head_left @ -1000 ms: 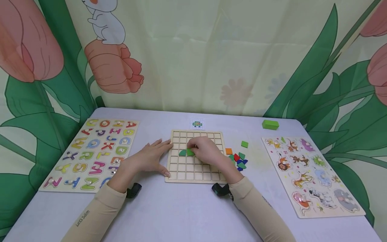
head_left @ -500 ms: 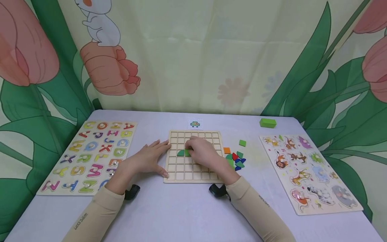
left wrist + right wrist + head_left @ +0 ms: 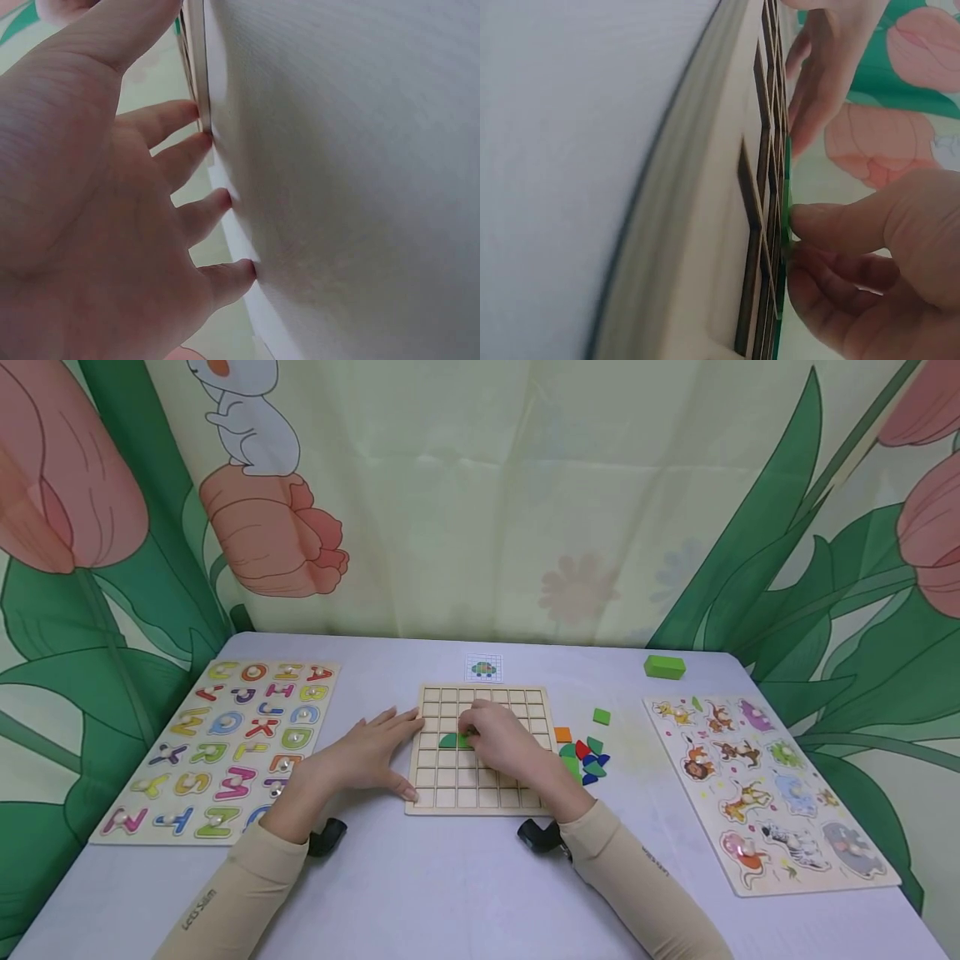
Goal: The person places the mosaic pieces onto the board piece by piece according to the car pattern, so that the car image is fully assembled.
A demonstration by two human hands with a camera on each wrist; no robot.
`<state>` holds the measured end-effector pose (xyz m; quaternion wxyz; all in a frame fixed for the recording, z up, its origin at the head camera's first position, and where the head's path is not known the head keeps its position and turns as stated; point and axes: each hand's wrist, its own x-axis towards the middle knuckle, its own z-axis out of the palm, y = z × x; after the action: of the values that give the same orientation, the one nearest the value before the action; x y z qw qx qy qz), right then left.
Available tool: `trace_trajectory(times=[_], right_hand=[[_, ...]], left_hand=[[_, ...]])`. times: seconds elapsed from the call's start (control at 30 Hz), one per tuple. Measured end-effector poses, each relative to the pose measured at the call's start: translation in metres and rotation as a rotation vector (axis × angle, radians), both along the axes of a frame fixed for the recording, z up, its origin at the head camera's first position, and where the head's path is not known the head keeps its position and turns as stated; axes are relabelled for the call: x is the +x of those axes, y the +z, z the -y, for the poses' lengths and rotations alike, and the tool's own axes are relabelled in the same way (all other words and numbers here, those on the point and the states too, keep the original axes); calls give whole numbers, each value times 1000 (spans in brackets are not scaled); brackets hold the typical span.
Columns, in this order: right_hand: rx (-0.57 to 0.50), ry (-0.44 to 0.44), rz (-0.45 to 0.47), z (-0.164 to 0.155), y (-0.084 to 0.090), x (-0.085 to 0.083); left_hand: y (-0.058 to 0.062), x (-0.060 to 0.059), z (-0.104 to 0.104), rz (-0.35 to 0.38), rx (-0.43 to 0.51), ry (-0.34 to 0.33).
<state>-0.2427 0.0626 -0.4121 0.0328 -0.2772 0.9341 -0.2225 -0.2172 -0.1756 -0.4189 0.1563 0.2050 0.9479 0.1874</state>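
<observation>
A wooden grid board (image 3: pixel 437 779) lies in the middle of the table. My left hand (image 3: pixel 362 753) has its fingers spread along the board's left edge, thumb at the near left corner; the left wrist view shows the fingertips against the edge. A dark green rounded tile (image 3: pixel 447 741) sits in the grid. Beside it is a lighter green tile (image 3: pixel 463 742), partly hidden by my right hand (image 3: pixel 504 739). In the right wrist view, thumb and curled fingers pinch at this green tile (image 3: pixel 785 202), low over the grid.
Right of the board lies a small heap of green, red and blue tiles (image 3: pixel 594 767), with an orange tile (image 3: pixel 562 735) and a green square (image 3: pixel 602 717). A pattern card (image 3: pixel 483 667) and green block (image 3: pixel 664 667) stand behind. Letter (image 3: pixel 247 747) and animal puzzles (image 3: pixel 757 760) flank them.
The head view has shifted slightly. My right hand stays at the lighter green tile with only small finger movement; the left hand keeps its place at the board's edge.
</observation>
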Motion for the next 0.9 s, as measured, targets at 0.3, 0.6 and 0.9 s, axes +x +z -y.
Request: trace_trajectory(times=[0.3, 0.6, 0.9], right_hand=[[16, 29, 29, -5, 2, -1], [57, 7, 80, -18, 11, 1], [38, -33, 125, -38, 22, -3]], left_hand=[[1, 1, 0, 9, 6, -2], [1, 0, 0, 6, -4, -3], [0, -1, 1, -1, -4, -8]])
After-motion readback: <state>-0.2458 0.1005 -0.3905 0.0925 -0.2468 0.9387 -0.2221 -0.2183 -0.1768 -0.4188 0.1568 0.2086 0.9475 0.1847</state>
